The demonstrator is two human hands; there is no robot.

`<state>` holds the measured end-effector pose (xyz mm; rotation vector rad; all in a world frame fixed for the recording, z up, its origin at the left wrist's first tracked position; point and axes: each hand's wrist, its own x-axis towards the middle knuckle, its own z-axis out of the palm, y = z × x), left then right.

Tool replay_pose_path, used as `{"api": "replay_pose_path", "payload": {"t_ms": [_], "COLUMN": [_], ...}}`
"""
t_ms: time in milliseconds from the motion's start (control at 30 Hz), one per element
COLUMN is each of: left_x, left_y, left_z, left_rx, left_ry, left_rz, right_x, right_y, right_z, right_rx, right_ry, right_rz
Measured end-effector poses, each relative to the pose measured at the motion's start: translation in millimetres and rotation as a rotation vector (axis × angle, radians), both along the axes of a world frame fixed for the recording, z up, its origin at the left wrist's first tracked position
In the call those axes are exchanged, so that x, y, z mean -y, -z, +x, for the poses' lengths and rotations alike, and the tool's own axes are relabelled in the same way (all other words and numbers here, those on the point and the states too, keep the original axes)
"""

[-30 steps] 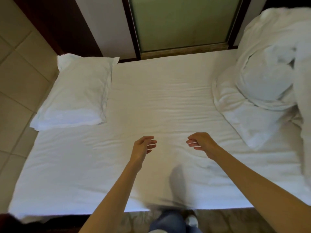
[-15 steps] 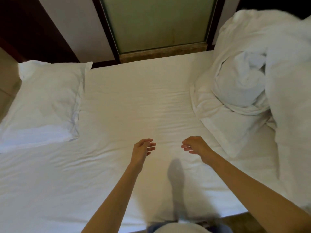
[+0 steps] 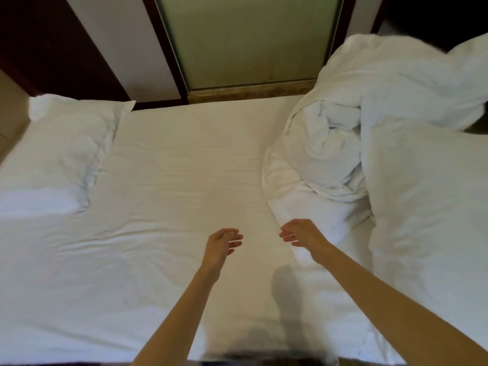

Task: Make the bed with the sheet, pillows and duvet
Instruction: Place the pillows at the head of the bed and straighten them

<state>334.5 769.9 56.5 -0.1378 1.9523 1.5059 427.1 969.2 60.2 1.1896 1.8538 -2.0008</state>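
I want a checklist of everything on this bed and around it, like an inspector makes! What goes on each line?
Surface: white sheet spread over the mattress, lightly wrinkled.
Job's things: one pillow at the picture's left; duvet bunched in a heap at the right.
Clutter: nothing seen.
Hands: left hand and right hand both open and holding nothing, above the sheet; the right one is near the duvet's edge.
Cables: nothing seen.
Surroundings: frosted glass panel in a dark frame behind the bed; tiled floor at far left.

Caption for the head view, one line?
Left hand and right hand hover open above the sheet; pillow left, duvet bunched right.
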Motion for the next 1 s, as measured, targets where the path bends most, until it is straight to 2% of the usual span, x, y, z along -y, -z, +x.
{"api": "replay_pose_path", "payload": {"t_ms": [267, 533, 767, 900, 1000], "left_x": [-95, -133, -174, -220, -264], "left_y": [-14, 0, 27, 36, 49], "left_z": [85, 100, 112, 135, 160], "left_rx": [-0.025, -0.061, -0.006, 0.015, 0.007], "left_ry": [0.011, 0.056, 0.025, 0.023, 0.061], "left_rz": [0.000, -0.041, -0.061, -0.086, -0.148], "right_x": [-90, -133, -180, -232, -276], "right_y": [-3, 9, 22, 20, 18], "right_z": [73, 104, 132, 165, 198], "right_rx": [0.010, -0.011, 0.067, 0.051, -0.039], "right_ry": [-0.035, 0.087, 0.173, 0.233, 0.311], "right_rz": [-0.006, 0.011, 0.265, 0.443, 0.570]}}
